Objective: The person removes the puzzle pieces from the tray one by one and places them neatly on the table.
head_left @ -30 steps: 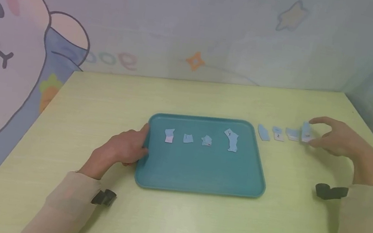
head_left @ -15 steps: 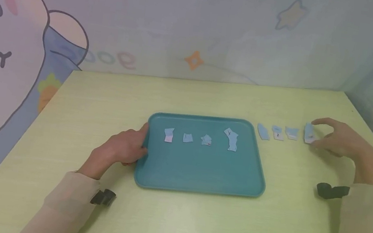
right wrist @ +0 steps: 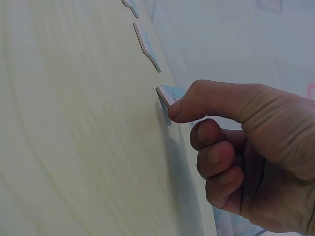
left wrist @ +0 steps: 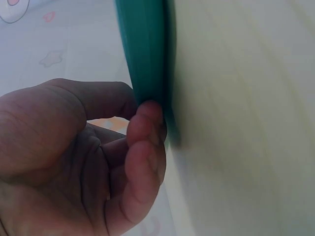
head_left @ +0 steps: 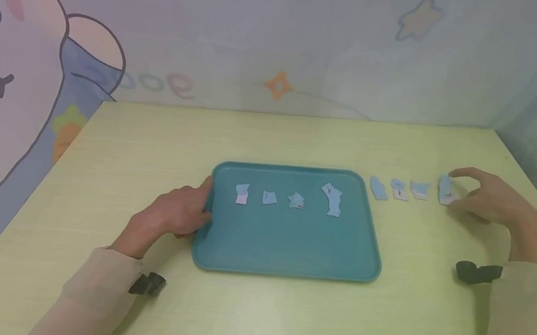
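The right hand is pinching the outermost flat piece between thumb and forefinger, beyond three other pieces right of the tray; the left hand is gripping the tray's left rim; the step in hand is apparently placing this piece; the next move is probably calling for a light, level pinch; the right wrist view is revealing three folded fingers, which the head view is hiding.

Smooth plastic tray, wood-grained worktop

The tray has a satin sheen; the worktop looks smooth, faintly glossy at the tray's six o'clock. The pieces at two o'clock look like matt card with plain cut edges. At twelve, the wall covering looks matt; at eight, the sleeve is matt cloth.
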{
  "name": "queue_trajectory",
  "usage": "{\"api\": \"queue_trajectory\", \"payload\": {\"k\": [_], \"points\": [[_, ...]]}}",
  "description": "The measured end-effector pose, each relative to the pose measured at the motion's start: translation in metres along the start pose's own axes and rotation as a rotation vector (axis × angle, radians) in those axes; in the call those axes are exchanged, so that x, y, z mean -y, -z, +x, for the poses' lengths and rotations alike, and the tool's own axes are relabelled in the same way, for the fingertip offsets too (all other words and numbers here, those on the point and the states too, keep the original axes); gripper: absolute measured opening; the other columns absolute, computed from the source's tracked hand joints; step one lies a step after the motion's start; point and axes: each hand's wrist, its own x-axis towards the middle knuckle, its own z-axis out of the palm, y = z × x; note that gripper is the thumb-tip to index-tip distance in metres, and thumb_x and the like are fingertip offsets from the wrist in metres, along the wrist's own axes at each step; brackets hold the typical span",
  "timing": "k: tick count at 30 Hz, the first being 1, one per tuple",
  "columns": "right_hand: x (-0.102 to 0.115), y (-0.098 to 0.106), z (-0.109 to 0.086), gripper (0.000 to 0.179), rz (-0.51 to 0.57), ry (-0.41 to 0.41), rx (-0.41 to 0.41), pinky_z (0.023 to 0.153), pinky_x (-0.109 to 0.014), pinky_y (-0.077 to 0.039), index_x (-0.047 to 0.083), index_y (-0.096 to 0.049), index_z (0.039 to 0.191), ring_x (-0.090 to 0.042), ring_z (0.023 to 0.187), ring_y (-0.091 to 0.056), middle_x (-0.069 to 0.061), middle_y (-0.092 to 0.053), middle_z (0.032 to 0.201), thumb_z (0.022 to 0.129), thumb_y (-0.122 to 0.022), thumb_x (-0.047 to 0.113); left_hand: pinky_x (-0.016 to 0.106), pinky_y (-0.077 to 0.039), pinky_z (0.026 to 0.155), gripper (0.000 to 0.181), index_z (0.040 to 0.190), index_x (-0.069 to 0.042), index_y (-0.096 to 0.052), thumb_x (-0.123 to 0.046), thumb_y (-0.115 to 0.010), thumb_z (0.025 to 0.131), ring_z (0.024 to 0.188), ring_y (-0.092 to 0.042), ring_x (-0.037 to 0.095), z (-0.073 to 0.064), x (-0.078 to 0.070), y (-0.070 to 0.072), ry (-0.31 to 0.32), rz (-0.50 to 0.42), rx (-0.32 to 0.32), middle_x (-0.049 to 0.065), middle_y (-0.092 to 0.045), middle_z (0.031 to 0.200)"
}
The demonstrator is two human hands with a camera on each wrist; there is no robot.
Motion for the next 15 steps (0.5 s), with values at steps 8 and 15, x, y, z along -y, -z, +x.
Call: {"api": "queue_trajectory", "payload": {"k": [8, 15], "points": [[-0.0007, -0.0025, 0.0022, 0.078, 0.046, 0.011, 0.019, 0.074, -0.031, -0.041, 0.01, -0.038, 0.159, -0.013, 0.063, -0.047, 0.004, -0.043, 0.066, 0.093, -0.077, 0.023, 0.028, -0.036, 0.05, 0.074, 0.164, 0.006, -0.008, -0.009, -0.047, 0.102, 0.048, -0.051, 0.016, -0.0007, -0.0002, -0.0001, -0.002, -0.004, 0.004, 0.005, -0.052, 0.059], [-0.0021, -0.0035, 0.0032, 0.076, 0.048, 0.007, 0.021, 0.071, -0.03, -0.038, 0.01, -0.038, 0.159, -0.012, 0.062, -0.044, 0.006, -0.037, 0.065, 0.094, -0.075, 0.024, 0.028, -0.037, 0.051, 0.076, 0.165, 0.006, -0.006, -0.01, -0.048, 0.103, 0.049, -0.052, 0.017, -0.0013, -0.0016, 0.0007, 0.0, 0.002, 0.007, 0.005, -0.053, 0.06]]}}
